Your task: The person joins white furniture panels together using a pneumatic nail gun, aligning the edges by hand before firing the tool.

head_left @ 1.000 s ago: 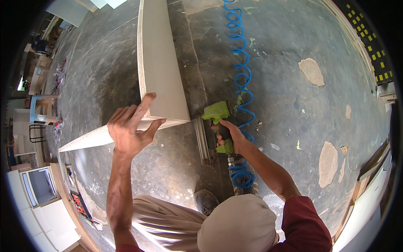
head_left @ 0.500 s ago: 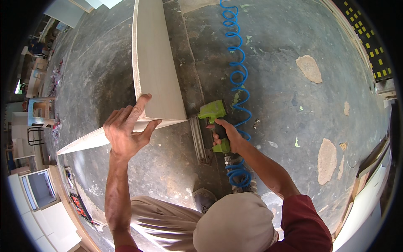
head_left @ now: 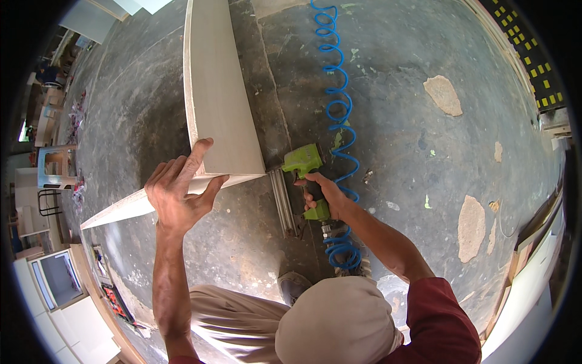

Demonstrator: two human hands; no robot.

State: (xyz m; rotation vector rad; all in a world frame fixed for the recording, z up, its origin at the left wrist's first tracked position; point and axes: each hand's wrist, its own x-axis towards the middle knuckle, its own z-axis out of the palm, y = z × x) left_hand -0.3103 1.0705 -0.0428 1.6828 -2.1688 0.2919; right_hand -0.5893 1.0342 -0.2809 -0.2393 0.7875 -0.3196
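Note:
Two pale wooden boards meet at a corner: a long board (head_left: 221, 103) running away from me and a second board (head_left: 115, 212) reaching to the left. My left hand (head_left: 176, 197) grips this corner, with the index finger along the long board's edge and the thumb by the second board. A green nail gun (head_left: 302, 159) is in my right hand (head_left: 329, 197), fingers wrapped round its handle. Its nose touches or nearly touches the right end of the joint. A coiled blue air hose (head_left: 338, 109) connects at the handle's base.
Worn concrete floor (head_left: 388, 121) with pale patches spreads around. At the left stand a plastic stool (head_left: 56, 167) and a cabinet piece (head_left: 60, 276); a red tool (head_left: 116, 303) lies near it. Boards (head_left: 533, 242) line the right edge. My shoe (head_left: 293, 286) is close below the nail gun.
The whole view has shifted slightly, moving the boards and both hands a little left in the picture. My grips and the nail gun's place at the joint look the same.

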